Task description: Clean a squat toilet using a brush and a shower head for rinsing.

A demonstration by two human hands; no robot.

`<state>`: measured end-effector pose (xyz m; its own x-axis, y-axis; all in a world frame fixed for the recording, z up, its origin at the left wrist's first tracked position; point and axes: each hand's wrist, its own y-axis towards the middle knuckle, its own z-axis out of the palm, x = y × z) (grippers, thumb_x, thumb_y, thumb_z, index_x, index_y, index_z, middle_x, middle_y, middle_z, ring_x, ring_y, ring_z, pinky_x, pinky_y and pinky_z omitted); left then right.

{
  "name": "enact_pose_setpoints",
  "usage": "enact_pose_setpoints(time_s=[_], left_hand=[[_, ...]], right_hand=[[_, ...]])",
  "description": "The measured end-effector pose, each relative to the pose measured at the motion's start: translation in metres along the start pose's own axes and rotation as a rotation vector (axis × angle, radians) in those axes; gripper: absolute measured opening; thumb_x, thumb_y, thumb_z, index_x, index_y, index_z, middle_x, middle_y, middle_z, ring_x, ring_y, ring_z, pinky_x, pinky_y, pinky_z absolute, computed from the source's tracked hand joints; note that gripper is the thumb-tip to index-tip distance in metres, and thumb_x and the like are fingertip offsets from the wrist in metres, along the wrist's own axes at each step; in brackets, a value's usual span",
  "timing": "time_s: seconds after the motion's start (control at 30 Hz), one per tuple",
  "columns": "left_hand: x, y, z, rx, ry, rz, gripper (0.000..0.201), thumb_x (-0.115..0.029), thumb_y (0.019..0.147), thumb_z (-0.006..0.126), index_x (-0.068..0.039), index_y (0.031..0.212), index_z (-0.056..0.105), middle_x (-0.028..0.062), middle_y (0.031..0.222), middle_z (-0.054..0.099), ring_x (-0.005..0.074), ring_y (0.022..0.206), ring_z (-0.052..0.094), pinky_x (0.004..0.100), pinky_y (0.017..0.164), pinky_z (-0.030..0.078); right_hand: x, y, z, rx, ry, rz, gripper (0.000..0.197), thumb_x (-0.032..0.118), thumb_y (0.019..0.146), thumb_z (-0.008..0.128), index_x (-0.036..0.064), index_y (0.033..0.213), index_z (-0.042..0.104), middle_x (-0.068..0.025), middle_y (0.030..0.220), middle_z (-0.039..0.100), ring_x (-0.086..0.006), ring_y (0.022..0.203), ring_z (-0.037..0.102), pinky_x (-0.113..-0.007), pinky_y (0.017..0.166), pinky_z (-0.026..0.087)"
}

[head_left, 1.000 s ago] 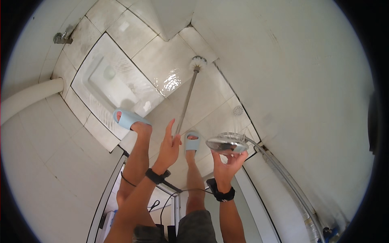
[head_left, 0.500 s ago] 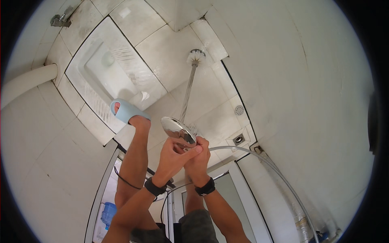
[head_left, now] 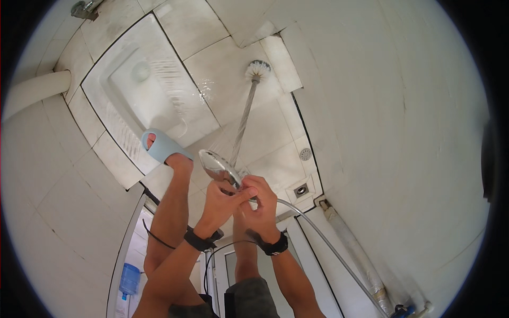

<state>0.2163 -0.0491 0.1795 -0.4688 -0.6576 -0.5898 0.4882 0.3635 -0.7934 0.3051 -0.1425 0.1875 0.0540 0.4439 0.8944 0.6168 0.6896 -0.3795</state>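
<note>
Both my hands are at a chrome shower head [head_left: 217,165], its round face tilted toward the floor and the squat toilet. My left hand [head_left: 218,205] is closed around its handle just below the disc. Beside it, my right hand [head_left: 261,204] has its fingers curled and pinched at the handle's lower end, where the grey hose [head_left: 323,237] begins. Fine streaks of water leave the face, and splashes show on the tiles near the toilet. Behind the shower head lies a long-handled brush [head_left: 248,108] with white bristles, its near end hidden.
A white squat toilet [head_left: 175,114] is set in the floor at left, with my slippered foot [head_left: 168,147] at its near edge. Two floor drains [head_left: 301,190] sit near the right wall. A pipe [head_left: 352,246] runs along that wall, and a doorway with a blue bottle [head_left: 130,280] is at lower left.
The shower head and my left hand have shifted slightly left. My right hand's fingers have opened a little around the handle's end. The hose has swung lower, and splashes now show beside the toilet.
</note>
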Motion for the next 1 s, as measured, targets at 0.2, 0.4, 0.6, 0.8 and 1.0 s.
enact_pose_setpoints(time_s=[0.2,0.4,0.6,0.8,1.0], left_hand=[[0.013,0.007,0.0,-0.068,-0.145,-0.022,0.025,-0.019,0.084,0.075,0.004,0.087,0.064,0.002,0.08,0.063,0.0066,0.073,0.057,0.0208,0.063,0.047],[0.013,0.004,-0.004,-0.048,-0.1,0.038,0.024,-0.019,0.09,0.069,0.004,0.095,0.065,0.0022,0.085,0.063,0.0072,0.078,0.056,0.0232,0.067,0.047],[0.02,0.001,-0.005,-0.009,-0.112,0.106,0.027,-0.025,0.094,0.065,0.001,0.1,0.064,0.0003,0.089,0.062,0.0073,0.08,0.055,0.0229,0.07,0.046],[0.032,-0.001,0.009,-0.149,-0.319,0.186,0.032,-0.029,0.091,0.069,0.003,0.09,0.065,-0.0001,0.079,0.062,0.0074,0.073,0.051,0.0259,0.067,0.044],[0.052,0.004,0.018,-0.214,-0.492,-0.049,0.032,-0.019,0.085,0.075,-0.005,0.065,0.055,-0.0065,0.063,0.046,0.0032,0.061,0.04,0.0253,0.056,0.031]], right_hand=[[-0.031,0.028,-0.01,0.224,0.353,0.407,0.014,0.004,0.091,0.054,-0.0032,0.099,0.063,-0.0074,0.099,0.065,-0.0146,0.092,0.06,-0.027,0.08,0.049],[-0.053,0.043,-0.012,0.715,0.299,0.739,0.019,0.014,0.097,0.051,-0.0014,0.102,0.06,-0.0017,0.097,0.06,-0.0089,0.086,0.054,-0.022,0.079,0.045],[-0.066,0.038,-0.005,0.627,0.439,0.609,0.02,0.015,0.097,0.051,0.0017,0.111,0.055,-0.0002,0.099,0.058,-0.009,0.091,0.054,-0.022,0.082,0.044],[-0.067,0.036,0.004,0.517,0.563,0.619,0.026,0.021,0.099,0.05,0.0024,0.116,0.051,-0.0042,0.103,0.061,-0.0104,0.093,0.057,-0.024,0.083,0.046],[-0.078,0.057,-0.03,0.243,0.234,0.48,0.038,0.031,0.102,0.046,0.0011,0.125,0.046,-0.0064,0.093,0.063,-0.0156,0.083,0.063,-0.031,0.079,0.052]])
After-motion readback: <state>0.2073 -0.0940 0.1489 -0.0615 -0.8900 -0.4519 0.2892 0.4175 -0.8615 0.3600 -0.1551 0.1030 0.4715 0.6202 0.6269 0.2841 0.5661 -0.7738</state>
